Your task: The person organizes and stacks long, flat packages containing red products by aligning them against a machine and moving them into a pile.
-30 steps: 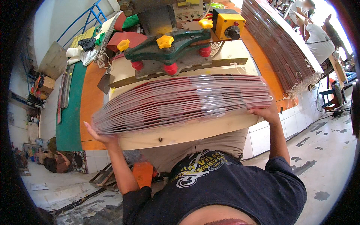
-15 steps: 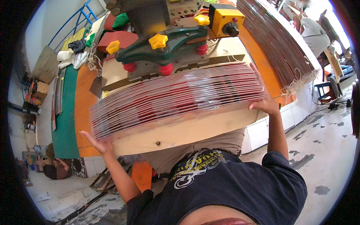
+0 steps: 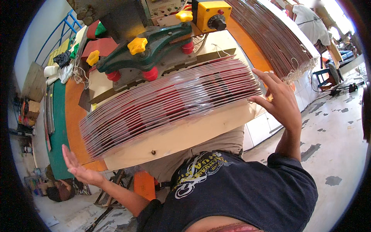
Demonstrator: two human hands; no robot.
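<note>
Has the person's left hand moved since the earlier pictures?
Yes, the left hand has moved leftward, away from the layered stack: its fingertips now overlap the green tabletop strip, whereas earlier they showed over the orange part.

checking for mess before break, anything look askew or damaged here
The glossy layered stack on the pale board looks askew: its ends are stepped, not flush. Stringy ends dangle untidily from the brown stack at right. The floor has dark, worn-looking patches.

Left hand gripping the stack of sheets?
No, the left hand is open, with orange tabletop showing between it and the stack.
</note>
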